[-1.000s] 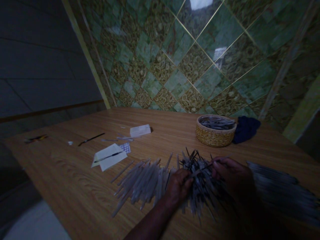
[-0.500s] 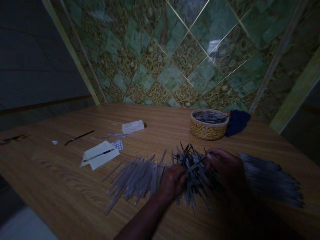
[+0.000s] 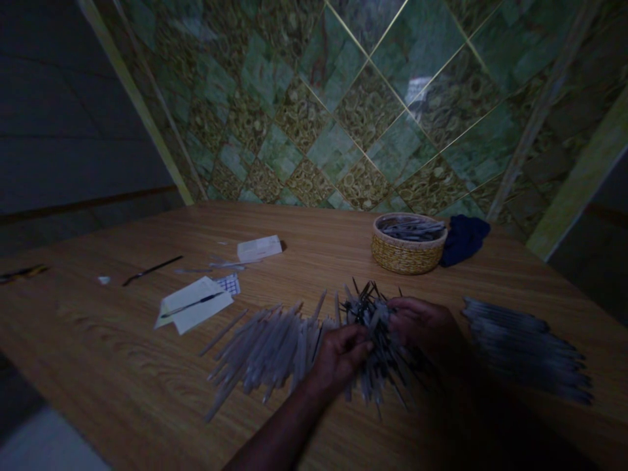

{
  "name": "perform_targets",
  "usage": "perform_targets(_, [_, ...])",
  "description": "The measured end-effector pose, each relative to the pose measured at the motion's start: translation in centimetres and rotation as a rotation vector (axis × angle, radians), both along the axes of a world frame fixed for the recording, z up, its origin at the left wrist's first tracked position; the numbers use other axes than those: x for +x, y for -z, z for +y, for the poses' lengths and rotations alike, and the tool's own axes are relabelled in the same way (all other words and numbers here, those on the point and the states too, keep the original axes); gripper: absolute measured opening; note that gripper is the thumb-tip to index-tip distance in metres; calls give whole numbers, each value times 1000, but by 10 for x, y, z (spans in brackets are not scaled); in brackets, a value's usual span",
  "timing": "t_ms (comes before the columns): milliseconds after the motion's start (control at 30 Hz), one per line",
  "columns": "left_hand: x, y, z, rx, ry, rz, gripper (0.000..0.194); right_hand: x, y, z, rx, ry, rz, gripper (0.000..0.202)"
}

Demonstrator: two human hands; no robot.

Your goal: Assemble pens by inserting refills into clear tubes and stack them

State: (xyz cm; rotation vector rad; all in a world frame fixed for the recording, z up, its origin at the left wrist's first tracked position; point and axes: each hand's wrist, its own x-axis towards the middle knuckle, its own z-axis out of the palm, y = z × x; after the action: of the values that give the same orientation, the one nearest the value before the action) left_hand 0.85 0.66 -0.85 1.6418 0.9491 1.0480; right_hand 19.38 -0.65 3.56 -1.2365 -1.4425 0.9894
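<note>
My left hand (image 3: pixel 341 356) is closed, thumb against the curled fingers, at the left side of a tangled heap of thin dark sticks (image 3: pixel 380 366). Whatever it pinches is too dim to name. Across the heap, my right hand (image 3: pixel 422 324) has its fingers curled in over the sticks, with their tips partly hidden. A short pale strip shows between the two hands. Left of them lies a spread of pale, translucent slim sleeves (image 3: pixel 269 353). To the right, dark slim pieces (image 3: pixel 527 347) are laid side by side in a neat row.
A woven basket (image 3: pixel 407 256) full of slim pale-and-dark pieces stands behind the heap, beside a dark blue cloth (image 3: pixel 464 239). Farther left are a white box (image 3: pixel 259 248), paper sheets (image 3: pixel 196 311) with a thin dark stick on top, and another dark stick (image 3: pixel 152 270). A tiled wall rises behind.
Half a second ago both hands held a thin dark stick with a pale end stretched between them. That stick no longer shows clearly, and my right hand has moved left and slightly down onto the heap.
</note>
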Motion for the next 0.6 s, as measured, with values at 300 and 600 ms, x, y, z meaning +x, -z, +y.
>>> perform_targets(300, [1,4,7,-90,-138,-194,23,17,11,14,137,-283,-876,21])
perform_targets(600, [0,0,7,-141,-146,-226,22,14,28,18,64,-338,-1056,23])
